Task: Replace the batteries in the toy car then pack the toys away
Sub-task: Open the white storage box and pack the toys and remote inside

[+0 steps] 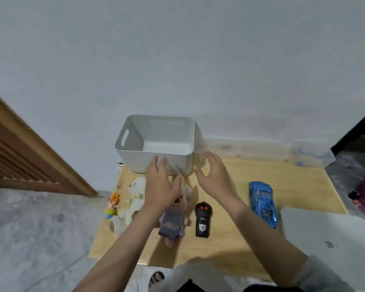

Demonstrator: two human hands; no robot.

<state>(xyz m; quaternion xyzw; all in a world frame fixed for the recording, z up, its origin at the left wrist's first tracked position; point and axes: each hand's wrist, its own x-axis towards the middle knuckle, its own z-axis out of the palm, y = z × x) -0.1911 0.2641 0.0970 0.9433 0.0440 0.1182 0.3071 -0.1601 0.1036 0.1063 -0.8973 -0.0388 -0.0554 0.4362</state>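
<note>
White bin (156, 142) stands at the table's (230, 245) far edge; both hands, left (159, 182) and right (214, 175), hover before it, fingers spread, holding nothing; blue car (262, 202) lies right

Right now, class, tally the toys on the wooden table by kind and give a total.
Soft toys: 2, bear and doll
Figurines: 1, figure
Cars: 1, car
Remotes: 1, remote
Total: 5
</note>
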